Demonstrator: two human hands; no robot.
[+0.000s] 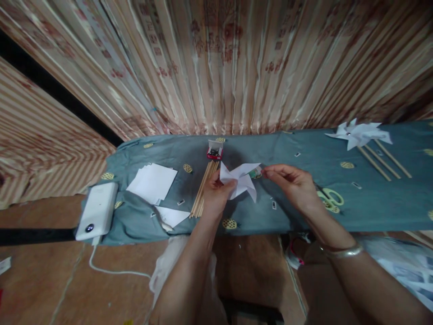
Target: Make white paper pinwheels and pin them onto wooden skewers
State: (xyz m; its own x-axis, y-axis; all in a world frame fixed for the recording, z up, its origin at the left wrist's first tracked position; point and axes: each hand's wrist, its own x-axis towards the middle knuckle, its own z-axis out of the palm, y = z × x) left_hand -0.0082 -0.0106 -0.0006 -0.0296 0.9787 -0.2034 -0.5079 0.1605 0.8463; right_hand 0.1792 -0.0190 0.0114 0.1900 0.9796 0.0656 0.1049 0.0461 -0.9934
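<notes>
The left hand [215, 195] pinches a paper pinwheel [244, 180]; the right hand [297, 184] has fingertips together. I can't read the red box [211, 156].

We log a curtain [223, 67] behind the cloth-covered table [399, 203]. Left end: power bank [97, 212], its cable [115, 271] trailing below the edge. Right of that, paper sheets [154, 183], a paper piece [174, 215] before them. Centre: sticks [204, 192], small box [216, 158] behind. Rightward we find the hand-held pinwheel [241, 180], then scissors [333, 196]; far right, toward the back, more pinwheels [367, 133].
</notes>
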